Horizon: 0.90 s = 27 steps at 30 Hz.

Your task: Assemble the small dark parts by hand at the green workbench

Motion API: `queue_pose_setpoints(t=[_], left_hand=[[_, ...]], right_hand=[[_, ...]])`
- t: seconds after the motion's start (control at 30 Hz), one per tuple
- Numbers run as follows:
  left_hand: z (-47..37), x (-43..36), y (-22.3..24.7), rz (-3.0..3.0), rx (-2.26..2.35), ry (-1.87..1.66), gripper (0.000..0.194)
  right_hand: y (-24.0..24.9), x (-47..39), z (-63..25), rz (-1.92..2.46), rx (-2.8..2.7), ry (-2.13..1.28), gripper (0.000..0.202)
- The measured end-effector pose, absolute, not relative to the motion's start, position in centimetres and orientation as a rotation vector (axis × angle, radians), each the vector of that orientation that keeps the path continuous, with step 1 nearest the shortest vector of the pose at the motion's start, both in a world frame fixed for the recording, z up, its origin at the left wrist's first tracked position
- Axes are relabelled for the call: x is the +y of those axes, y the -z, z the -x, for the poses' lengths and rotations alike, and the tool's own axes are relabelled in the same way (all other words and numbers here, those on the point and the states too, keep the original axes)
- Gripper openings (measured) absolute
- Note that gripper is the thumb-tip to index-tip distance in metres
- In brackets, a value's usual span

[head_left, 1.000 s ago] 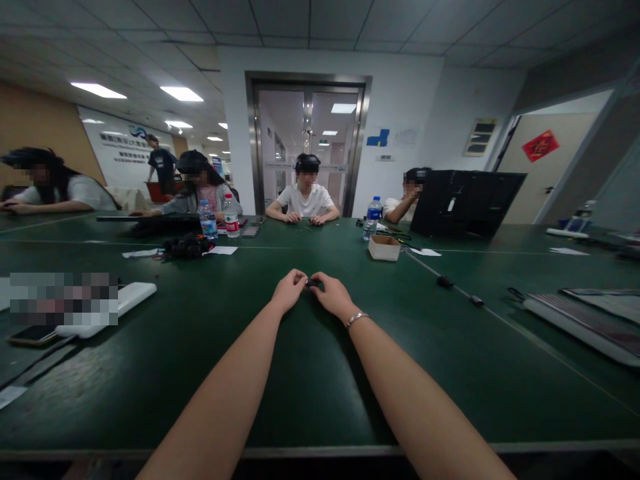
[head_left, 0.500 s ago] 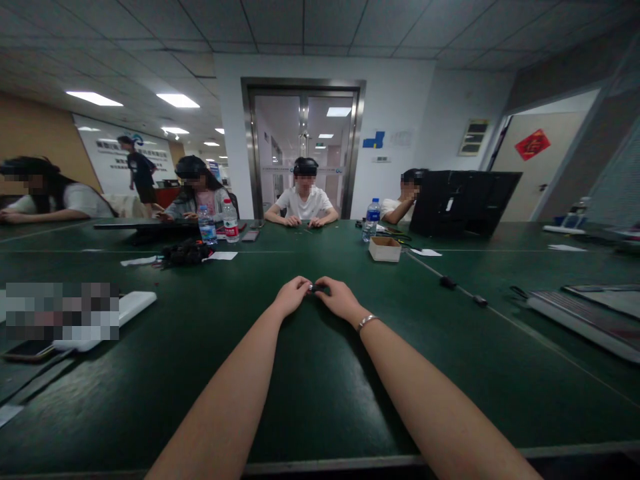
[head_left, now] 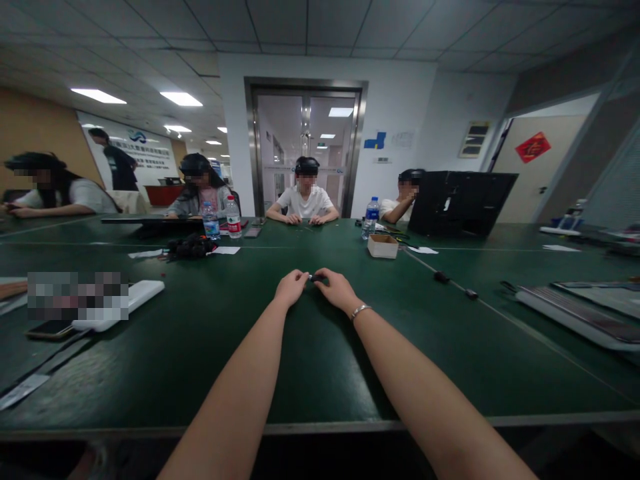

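Observation:
Over the green table (head_left: 320,373), my left hand (head_left: 291,288) and my right hand (head_left: 337,291) meet with their fingertips close together. Between them is a small dark object with a silvery end (head_left: 315,278), too small to make out its kind. The fingers of my left hand pinch it at the silvery left end. My right hand has thumb and fingers closed on the dark right part, which they partly hide. A silver bracelet (head_left: 361,311) circles my right wrist.
Ahead stand an open cardboard box (head_left: 383,247), a water bottle (head_left: 371,219) and a black monitor (head_left: 460,203). A white device (head_left: 145,297) and a phone (head_left: 50,329) lie left. A cable (head_left: 455,285) crosses the right side. Several people sit around the table.
The view has tilted, so the table's front edge shows higher up. More of the silvery end shows between my fingers. A standing person in the back has moved left.

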<state>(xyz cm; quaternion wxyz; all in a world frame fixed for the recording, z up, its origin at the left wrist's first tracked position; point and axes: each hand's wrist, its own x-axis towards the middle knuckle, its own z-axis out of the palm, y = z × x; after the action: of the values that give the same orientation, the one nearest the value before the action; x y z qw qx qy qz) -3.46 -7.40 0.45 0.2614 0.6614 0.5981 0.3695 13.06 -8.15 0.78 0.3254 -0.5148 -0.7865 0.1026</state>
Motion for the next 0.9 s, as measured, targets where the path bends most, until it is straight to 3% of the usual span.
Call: queue_pose_setpoints(t=[0.17, 0.37, 0.7, 0.8, 0.9], left_hand=[[3.8, -7.5, -0.3, -1.796, 1.572, -0.987, 0.033], [4.6, -7.7, 0.3, -1.797, 1.332, -1.025, 0.017], [4.7, -8.7, 0.3, -1.891, 1.399, -0.922, 0.018], [3.6, -9.6, -2.1, -1.973, 1.448, -1.106, 0.030], [1.2, -14.0, -6.7, -2.078, 1.262, -1.586, 0.032]], right_hand=[[-0.7, -8.9, -12.7, 1.344, -2.057, -0.289, 0.022], [-0.7, -9.6, -12.8, 1.369, -2.109, -0.327, 0.021], [-0.7, -9.4, -13.2, 1.318, -2.152, -0.332, 0.023], [-0.6, -9.4, -13.4, 1.312, -2.116, -0.354, 0.023], [-0.6, -9.4, -13.4, 1.296, -2.089, -0.346, 0.021]])
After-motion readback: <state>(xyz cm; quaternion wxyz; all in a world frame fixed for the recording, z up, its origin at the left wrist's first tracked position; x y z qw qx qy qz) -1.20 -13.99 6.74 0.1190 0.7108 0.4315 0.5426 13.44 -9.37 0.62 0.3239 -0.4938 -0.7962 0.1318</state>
